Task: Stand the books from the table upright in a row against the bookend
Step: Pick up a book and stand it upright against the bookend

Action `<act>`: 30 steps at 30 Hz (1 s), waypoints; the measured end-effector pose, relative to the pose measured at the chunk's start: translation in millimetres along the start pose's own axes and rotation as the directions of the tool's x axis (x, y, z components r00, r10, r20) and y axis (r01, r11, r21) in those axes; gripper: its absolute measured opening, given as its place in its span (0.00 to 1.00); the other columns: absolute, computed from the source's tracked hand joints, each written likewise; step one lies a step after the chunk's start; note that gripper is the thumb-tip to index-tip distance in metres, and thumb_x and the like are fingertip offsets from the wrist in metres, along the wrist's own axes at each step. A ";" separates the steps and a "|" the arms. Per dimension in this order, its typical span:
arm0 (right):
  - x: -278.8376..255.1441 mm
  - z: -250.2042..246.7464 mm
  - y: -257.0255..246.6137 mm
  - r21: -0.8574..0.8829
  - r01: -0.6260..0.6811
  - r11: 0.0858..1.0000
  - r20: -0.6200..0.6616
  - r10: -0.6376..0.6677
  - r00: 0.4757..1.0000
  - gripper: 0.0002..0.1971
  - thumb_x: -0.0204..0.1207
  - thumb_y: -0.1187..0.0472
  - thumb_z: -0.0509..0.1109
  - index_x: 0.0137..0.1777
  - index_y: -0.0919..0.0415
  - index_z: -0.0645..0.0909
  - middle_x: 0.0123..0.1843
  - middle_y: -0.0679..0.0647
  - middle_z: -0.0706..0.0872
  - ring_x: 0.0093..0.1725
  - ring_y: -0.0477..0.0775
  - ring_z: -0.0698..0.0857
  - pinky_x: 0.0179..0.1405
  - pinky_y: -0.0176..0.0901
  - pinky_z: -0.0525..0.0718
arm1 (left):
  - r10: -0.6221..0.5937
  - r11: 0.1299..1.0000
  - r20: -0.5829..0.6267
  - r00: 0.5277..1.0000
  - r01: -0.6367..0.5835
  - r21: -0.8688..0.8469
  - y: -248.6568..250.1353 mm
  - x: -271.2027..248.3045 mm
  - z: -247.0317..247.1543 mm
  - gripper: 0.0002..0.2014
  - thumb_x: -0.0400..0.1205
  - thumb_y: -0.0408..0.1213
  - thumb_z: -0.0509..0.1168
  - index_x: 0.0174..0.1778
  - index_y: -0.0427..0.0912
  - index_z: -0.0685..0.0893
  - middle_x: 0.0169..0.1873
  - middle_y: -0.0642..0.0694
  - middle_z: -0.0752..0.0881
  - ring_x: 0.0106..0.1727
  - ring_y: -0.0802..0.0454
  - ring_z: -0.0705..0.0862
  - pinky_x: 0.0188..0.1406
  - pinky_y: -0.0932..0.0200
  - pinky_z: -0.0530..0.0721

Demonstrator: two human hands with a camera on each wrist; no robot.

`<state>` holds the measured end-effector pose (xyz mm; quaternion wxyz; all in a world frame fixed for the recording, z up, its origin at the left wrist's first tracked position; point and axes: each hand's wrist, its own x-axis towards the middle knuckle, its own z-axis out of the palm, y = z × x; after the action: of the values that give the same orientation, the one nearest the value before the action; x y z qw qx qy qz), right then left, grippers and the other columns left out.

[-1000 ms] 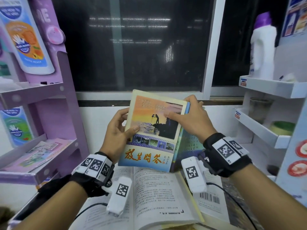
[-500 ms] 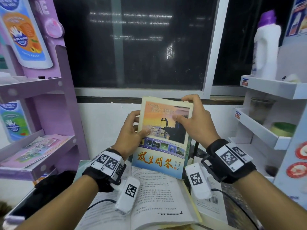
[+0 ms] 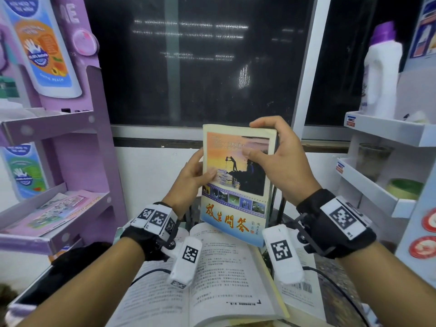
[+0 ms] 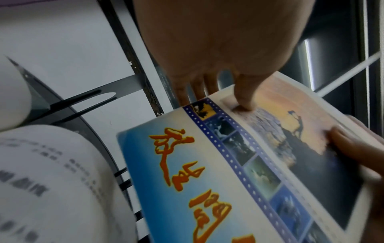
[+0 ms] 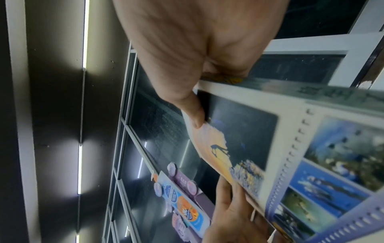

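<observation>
A paperback with a sunset cover (image 3: 236,185) is held upright above the table by both hands. My left hand (image 3: 204,165) grips its left edge, thumb on the cover and fingers behind. My right hand (image 3: 252,139) grips the top right corner, thumb on the cover and fingers over the top edge. The left wrist view shows the cover (image 4: 228,164) under my left thumb (image 4: 243,98). The right wrist view shows the same book (image 5: 290,148) pinched at its corner by my right hand (image 5: 197,102). A black metal bookend (image 4: 68,105) stands behind and below the book.
An open book (image 3: 212,279) lies on the table under my wrists, with a barcoded book (image 3: 302,291) at its right. A purple shelf (image 3: 59,128) stands at the left, a white shelf (image 3: 389,131) with a bottle (image 3: 382,74) at the right. A dark window is behind.
Both hands have carried the sunset book to the right and farther from me, turning it more upright. The right hand's fingers have shifted to the top right corner.
</observation>
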<state>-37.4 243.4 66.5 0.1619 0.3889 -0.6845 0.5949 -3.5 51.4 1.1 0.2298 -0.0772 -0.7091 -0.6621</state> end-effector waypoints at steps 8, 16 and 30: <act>0.1 10.9 -12.9 0.038 -0.058 0.998 0.085 0.055 0.995 0.16 0.76 0.62 0.75 0.60 0.46 0.81 0.58 0.42 0.85 0.55 0.45 0.88 0.44 0.51 0.91 | -0.009 0.980 -0.050 0.999 -0.001 -0.197 7.4 -7.2 -13.5 0.20 0.87 0.33 0.55 0.75 0.48 0.70 0.61 0.41 0.87 0.57 0.42 0.88 0.50 0.48 0.87; 8.1 11.5 -43.3 -0.391 -0.025 0.920 0.405 0.196 0.893 0.31 0.74 0.57 0.75 0.76 0.40 0.71 0.61 0.46 0.83 0.44 0.47 0.90 0.28 0.47 0.90 | 0.026 0.975 -0.102 0.994 -0.048 -0.217 13.1 -4.8 -36.4 0.19 0.84 0.27 0.59 0.71 0.43 0.73 0.53 0.40 0.88 0.48 0.44 0.89 0.43 0.52 0.88; 20.1 21.3 -30.0 -0.480 -0.025 0.877 0.278 0.179 0.944 0.26 0.78 0.66 0.68 0.75 0.50 0.73 0.56 0.51 0.84 0.39 0.52 0.90 0.19 0.46 0.87 | -0.042 0.985 -0.080 0.996 0.055 0.165 14.2 22.6 -37.8 0.14 0.86 0.40 0.60 0.68 0.50 0.77 0.53 0.53 0.87 0.55 0.56 0.86 0.56 0.56 0.80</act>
<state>-23.4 216.9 95.8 0.1081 0.3905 -0.8448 0.3496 -9.2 11.7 24.3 0.2462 -0.0152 -0.7545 -0.6081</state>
